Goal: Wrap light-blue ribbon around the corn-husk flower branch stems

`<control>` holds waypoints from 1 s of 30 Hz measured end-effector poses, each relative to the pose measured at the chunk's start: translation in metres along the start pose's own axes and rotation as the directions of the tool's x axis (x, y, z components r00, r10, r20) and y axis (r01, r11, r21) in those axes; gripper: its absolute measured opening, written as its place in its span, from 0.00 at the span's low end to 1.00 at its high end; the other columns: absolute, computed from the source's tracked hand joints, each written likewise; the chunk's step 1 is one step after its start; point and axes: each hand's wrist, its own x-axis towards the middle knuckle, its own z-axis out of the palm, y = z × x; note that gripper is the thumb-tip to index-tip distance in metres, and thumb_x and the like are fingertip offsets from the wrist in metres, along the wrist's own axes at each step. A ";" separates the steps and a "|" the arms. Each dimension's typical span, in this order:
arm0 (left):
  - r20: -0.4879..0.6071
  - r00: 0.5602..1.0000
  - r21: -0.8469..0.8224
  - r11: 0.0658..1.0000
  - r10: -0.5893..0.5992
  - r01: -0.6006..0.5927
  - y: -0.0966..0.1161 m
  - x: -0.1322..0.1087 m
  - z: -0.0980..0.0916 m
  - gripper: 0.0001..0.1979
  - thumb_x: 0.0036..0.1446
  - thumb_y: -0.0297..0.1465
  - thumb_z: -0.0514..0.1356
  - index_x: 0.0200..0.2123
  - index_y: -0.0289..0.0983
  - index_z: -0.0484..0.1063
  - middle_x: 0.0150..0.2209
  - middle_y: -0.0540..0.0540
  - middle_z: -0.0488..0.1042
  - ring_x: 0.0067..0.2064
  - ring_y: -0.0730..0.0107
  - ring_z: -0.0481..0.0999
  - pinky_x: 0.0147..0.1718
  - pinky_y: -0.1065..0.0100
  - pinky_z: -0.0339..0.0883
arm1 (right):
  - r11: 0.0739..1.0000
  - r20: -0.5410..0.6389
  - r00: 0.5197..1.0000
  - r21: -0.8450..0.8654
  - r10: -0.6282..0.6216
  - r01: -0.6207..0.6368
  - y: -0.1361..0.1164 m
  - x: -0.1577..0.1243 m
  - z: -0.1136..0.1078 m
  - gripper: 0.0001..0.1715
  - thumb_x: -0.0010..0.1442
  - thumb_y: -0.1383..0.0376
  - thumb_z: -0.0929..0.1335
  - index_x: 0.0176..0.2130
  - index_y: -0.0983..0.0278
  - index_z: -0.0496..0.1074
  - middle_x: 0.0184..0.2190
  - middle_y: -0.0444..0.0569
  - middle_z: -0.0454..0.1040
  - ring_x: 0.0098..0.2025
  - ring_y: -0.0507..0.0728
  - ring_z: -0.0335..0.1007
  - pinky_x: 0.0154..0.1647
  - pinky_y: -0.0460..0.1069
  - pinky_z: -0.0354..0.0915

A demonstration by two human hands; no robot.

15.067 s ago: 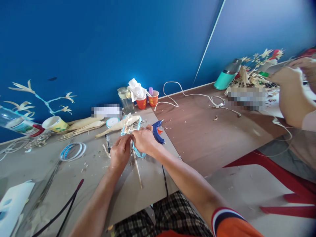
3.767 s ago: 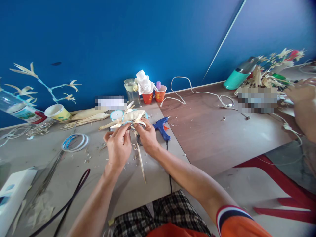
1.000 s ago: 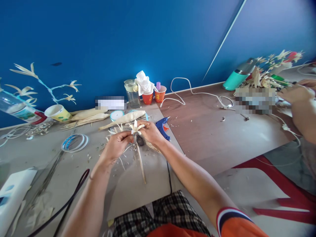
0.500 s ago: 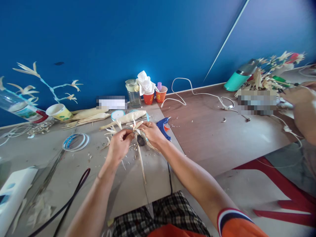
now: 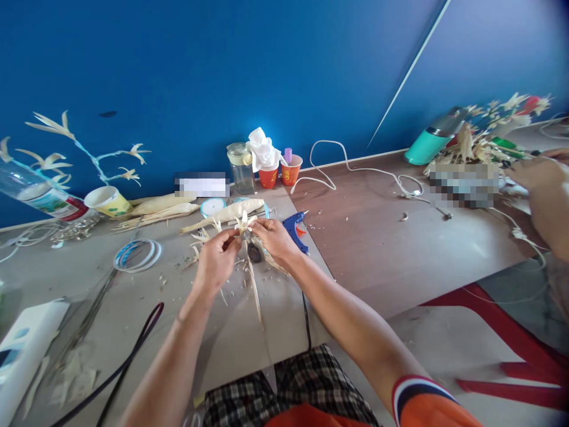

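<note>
Between my two hands is a small pale flower (image 5: 244, 224) made of dry husk-like petals. My left hand (image 5: 217, 256) pinches it at its left side, low on the bloom. From the right, my right hand (image 5: 273, 238) closes thumb and fingers on its petals. Under the flower lies a dark round object (image 5: 254, 253), partly hidden. A long dry husk strip (image 5: 255, 290) runs down the table towards me. More pale husk flowers (image 5: 201, 236) lie just left of my fingers. A blue glue gun (image 5: 293, 231) rests beside my right hand.
Dried husks (image 5: 226, 214) and a ribbon roll (image 5: 213, 206) lie behind my hands. Red paper cups (image 5: 268, 178) and a glass jar (image 5: 241, 169) stand by the wall. At left are tape rings (image 5: 137, 255) and a power strip (image 5: 31, 350). A co-worker's hand (image 5: 528, 172) is far right.
The flower between my fingers has turned slightly, its petals now more upright and spread. Both hands keep nearly the same place and grip.
</note>
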 end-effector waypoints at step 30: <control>-0.125 0.867 0.645 0.704 0.482 -0.298 -0.005 -0.007 0.012 0.10 0.59 0.28 0.53 0.33 0.39 0.75 0.34 0.44 0.79 0.35 0.63 0.76 0.49 0.59 0.49 | 0.963 -0.279 0.960 -0.264 -0.028 -0.048 0.006 -0.016 0.024 0.07 0.50 0.61 0.68 0.29 0.62 0.71 0.24 0.41 0.70 0.32 0.54 0.65 0.36 0.47 0.61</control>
